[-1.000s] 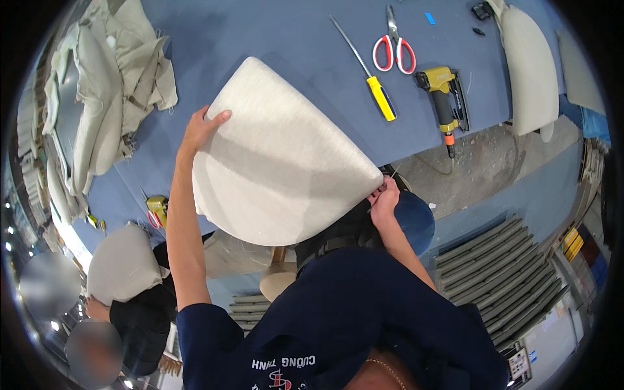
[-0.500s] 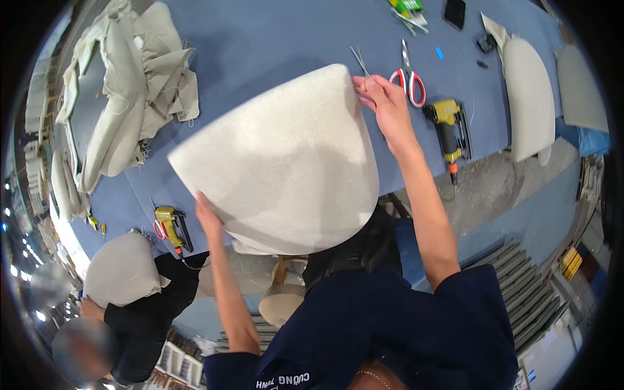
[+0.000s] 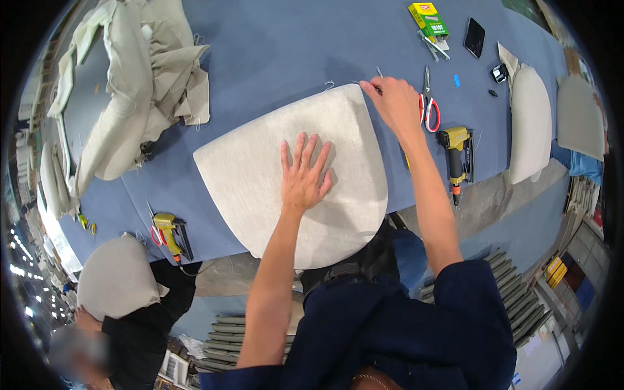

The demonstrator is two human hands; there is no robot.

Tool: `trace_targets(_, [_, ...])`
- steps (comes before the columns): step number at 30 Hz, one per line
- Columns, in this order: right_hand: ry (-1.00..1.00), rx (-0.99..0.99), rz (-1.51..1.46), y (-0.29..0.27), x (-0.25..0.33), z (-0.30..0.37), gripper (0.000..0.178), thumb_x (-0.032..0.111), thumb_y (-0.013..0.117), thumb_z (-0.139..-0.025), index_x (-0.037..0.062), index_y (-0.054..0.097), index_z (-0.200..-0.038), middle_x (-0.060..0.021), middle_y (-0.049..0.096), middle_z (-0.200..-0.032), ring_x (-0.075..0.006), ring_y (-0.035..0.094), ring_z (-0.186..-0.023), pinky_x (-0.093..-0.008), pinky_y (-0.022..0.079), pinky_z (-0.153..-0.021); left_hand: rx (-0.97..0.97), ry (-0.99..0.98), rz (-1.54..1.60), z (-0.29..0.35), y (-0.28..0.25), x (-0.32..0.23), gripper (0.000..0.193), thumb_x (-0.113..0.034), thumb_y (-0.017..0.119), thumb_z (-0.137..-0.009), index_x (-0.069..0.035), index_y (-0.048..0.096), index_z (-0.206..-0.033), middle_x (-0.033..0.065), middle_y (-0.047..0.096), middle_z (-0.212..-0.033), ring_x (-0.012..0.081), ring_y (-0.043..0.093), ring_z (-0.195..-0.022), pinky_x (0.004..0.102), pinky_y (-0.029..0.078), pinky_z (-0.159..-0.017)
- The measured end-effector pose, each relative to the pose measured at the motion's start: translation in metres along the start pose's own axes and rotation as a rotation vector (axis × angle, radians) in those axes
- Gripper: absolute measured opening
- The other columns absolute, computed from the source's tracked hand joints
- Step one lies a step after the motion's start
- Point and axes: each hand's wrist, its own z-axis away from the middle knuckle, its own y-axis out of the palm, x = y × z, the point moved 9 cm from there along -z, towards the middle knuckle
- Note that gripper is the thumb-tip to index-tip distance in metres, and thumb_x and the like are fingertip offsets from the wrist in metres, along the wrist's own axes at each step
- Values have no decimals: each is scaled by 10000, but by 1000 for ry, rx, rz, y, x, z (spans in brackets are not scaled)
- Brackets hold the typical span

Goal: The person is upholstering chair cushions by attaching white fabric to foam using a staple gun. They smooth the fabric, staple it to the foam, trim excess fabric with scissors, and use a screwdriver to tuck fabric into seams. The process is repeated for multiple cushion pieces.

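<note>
A cream fabric-covered seat cushion (image 3: 351, 201) lies on the blue-covered table in front of me, its rounded end toward my body. My left hand (image 3: 304, 174) rests flat on its top with the fingers spread. At the cushion's far right corner my right hand (image 3: 394, 105) has thumb and fingers pinched together; what is between the fingertips is too small to make out. A loose bit of thread (image 3: 329, 85) shows by the far edge. Beside my right hand lie scissors with red and white handles (image 3: 429, 107), and a thin metal tip (image 3: 379, 70) pokes out behind it.
A yellow and black staple gun (image 3: 457, 156) lies right, another (image 3: 170, 233) left. Beyond are a green-yellow box (image 3: 430, 21) and a phone (image 3: 474, 37). Fabric covers (image 3: 123, 97) are heaped at left. At lower left a co-worker's hand (image 3: 86, 320) holds another cushion (image 3: 117, 276).
My left hand has gone from the cushion's left edge to flat on its top. The cushion now lies lower on the table. My right hand stays by the far right corner.
</note>
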Motion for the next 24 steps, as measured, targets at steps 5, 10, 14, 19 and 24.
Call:
trace_targets(5, [-125, 8, 160, 22, -6, -30, 286, 355, 734, -883, 72, 773, -865, -163, 700, -718, -388, 684, -699, -488, 531, -649, 44, -32, 3, -2, 11, 5, 669, -381, 563, -906, -246, 430, -1548, 74, 292, -1645, 306, 184, -1558, 642, 86, -1258])
trace_targets(10, [-184, 141, 186, 40, -7, -45, 238, 309, 755, -843, 72, 758, -825, -151, 707, -732, -377, 687, -707, -477, 535, -663, 40, -29, -6, 0, 20, 9, 687, -388, 575, -896, -271, 416, -1555, 56, 256, -1658, 290, 146, -1570, 636, 81, -1262])
trace_targets(14, [-296, 168, 148, 46, -3, -55, 217, 294, 765, -822, 78, 747, -811, -142, 720, -764, -363, 697, -749, -470, 539, -694, 32, -25, -15, 0, 21, 10, 700, -392, 582, -889, -282, 410, -1559, 52, 246, -1664, 285, 138, -1574, 636, 78, -1264])
trace_targets(19, [-357, 201, 238, 50, 5, -62, 232, 312, 772, -820, 81, 748, -819, -142, 722, -783, -364, 698, -764, -471, 539, -708, -25, -1, 15, -2, 16, 6, 714, -335, 604, -839, -235, 453, -1530, 64, 279, -1637, 301, 169, -1559, 630, 75, -1262])
trace_targets(24, [-161, 145, 119, 47, -21, -43, 254, 325, 741, -866, 74, 761, -838, -160, 723, -780, -383, 699, -765, -486, 540, -697, -69, 2, 49, -3, 11, 4, 663, -350, 620, -847, -214, 520, -1488, 86, 347, -1603, 308, 235, -1538, 625, 101, -1252])
